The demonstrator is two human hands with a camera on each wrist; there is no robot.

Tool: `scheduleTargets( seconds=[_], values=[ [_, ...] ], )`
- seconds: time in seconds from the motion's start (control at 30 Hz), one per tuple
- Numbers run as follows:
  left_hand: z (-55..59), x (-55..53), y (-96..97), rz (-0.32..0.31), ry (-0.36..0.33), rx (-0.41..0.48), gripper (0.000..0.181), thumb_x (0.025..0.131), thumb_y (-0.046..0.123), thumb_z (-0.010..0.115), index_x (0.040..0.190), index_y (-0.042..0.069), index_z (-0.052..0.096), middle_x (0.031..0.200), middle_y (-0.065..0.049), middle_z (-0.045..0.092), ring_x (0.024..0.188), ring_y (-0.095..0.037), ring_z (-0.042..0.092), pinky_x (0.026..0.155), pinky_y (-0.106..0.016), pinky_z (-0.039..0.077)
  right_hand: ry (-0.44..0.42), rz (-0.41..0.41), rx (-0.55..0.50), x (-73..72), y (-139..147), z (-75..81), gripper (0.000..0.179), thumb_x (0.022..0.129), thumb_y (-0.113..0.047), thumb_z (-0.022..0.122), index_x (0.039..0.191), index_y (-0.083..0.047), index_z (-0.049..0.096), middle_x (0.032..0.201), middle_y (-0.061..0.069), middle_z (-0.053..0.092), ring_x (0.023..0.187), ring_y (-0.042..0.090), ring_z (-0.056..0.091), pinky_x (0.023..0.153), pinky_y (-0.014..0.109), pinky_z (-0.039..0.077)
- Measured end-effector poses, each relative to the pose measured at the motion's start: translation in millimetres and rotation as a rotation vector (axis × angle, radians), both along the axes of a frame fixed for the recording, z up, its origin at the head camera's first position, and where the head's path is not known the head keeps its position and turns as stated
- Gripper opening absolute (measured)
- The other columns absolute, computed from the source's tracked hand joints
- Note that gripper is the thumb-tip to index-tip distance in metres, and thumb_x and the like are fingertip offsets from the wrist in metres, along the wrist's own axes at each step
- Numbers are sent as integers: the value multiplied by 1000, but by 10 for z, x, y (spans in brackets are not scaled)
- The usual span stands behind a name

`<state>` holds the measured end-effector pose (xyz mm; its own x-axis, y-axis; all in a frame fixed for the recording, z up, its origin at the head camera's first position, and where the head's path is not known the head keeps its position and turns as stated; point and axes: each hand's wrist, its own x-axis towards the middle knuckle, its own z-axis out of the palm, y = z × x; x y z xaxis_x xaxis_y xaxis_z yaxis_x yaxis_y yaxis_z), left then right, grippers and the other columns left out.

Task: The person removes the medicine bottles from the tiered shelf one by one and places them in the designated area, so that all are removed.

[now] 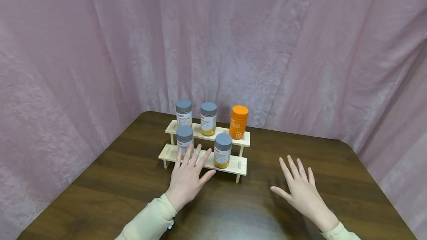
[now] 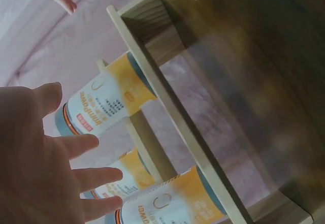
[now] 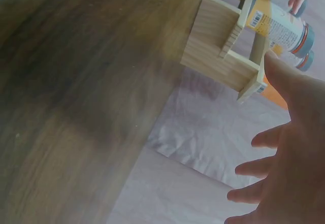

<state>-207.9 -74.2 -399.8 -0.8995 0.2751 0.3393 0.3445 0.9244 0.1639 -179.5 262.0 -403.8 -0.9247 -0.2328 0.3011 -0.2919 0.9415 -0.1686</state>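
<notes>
My left hand (image 1: pixel 187 180) hovers with spread fingers in front of the lower tier of a two-tier wooden rack (image 1: pixel 201 162). In the head view its fingertips overlap a grey-capped supplement bottle (image 1: pixel 185 135) on that tier. A second grey-capped bottle (image 1: pixel 222 152) stands right of the fingers; the left wrist view shows its label (image 2: pixel 99 104) close to the thumb. Two more grey-capped bottles (image 1: pixel 208 119) and an orange bottle (image 1: pixel 238 123) stand on the upper tier. Over the table to the right, my right hand (image 1: pixel 301 192) is held out with fingers apart, holding nothing.
The rack stands on a dark brown wooden table (image 1: pixel 116 180) with rounded far corners. Pink curtains (image 1: pixel 267 47) hang behind the table and along both sides. Both arms wear pale sleeves (image 1: pixel 150 217).
</notes>
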Motion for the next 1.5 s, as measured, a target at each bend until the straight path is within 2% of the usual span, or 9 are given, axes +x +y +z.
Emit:
scheduleTargets(
  seconds=[0.2, 0.33, 0.47, 0.6, 0.73, 0.93, 1.17, 1.37, 1.5],
  values=[
    [54, 2, 2, -8, 37, 45, 58, 94, 58, 48, 144, 30, 45, 149, -12, 45, 146, -36, 28, 117, -60, 18, 66, 9, -6, -12, 16, 27, 85, 85, -48, 69, 151, -11, 30, 155, 22, 28, 140, 50, 22, 105, 73, 17],
    [139, -11, -31, -29, 105, 123, 49, 92, 49, 59, 132, 22, 59, 132, -12, 60, 134, -35, 43, 110, -57, 31, 99, 14, -47, -33, 7, 68, 79, 86, -44, 69, 146, -6, 36, 151, 23, 32, 138, 49, 26, 104, 72, 20],
    [352, -110, -108, -44, 133, 254, 32, 91, 37, 65, 116, 16, 67, 104, -5, 71, 103, -26, 66, 88, -45, 50, 139, 1, -72, -95, -38, 157, 67, 87, -36, 70, 140, -3, 43, 147, 25, 37, 134, 48, 32, 101, 69, 28],
    [612, -256, -246, -35, 71, 330, 22, 93, 32, 63, 107, 16, 69, 85, 0, 73, 77, -18, 69, 62, -36, 51, 140, -29, -86, -185, -127, 248, 59, 89, -32, 69, 137, -4, 49, 144, 24, 42, 131, 45, 38, 96, 66, 36],
    [751, -376, -364, -22, 24, 333, 19, 95, 30, 60, 104, 17, 70, 85, 0, 73, 77, -18, 68, 61, -36, 49, 123, -38, -113, -262, -234, 313, 57, 89, -31, 69, 135, -3, 50, 141, 23, 46, 129, 43, 43, 96, 64, 37],
    [778, -497, -462, 45, -46, 371, 21, 95, 29, 56, 101, 14, 68, 90, -3, 72, 80, -21, 67, 64, -38, 49, 118, -31, -176, -373, -353, 384, 57, 89, -29, 69, 137, -4, 49, 138, 21, 50, 125, 41, 49, 94, 61, 42],
    [827, -604, -687, 149, -139, 409, 28, 95, 32, 50, 107, 10, 63, 91, -5, 71, 76, -21, 63, 59, -32, 43, 92, -23, -384, -529, -542, 407, 71, 89, -21, 70, 148, -10, 31, 130, 21, 55, 118, 39, 56, 90, 56, 49],
    [808, -666, -850, 230, -130, 465, 34, 96, 36, 48, 107, 8, 65, 86, -8, 71, 77, -25, 63, 60, -34, 43, 115, -26, -501, -650, -733, 436, 71, 91, -19, 67, 148, -10, 27, 127, 19, 58, 117, 37, 56, 89, 55, 48],
    [733, -702, -925, 293, -133, 455, 41, 97, 44, 49, 106, 8, 65, 97, -12, 68, 88, -31, 64, 65, -41, 47, 115, -3, -544, -706, -865, 450, 73, 91, -16, 67, 149, -9, 23, 127, 19, 59, 116, 37, 57, 90, 54, 48]
  ],
)
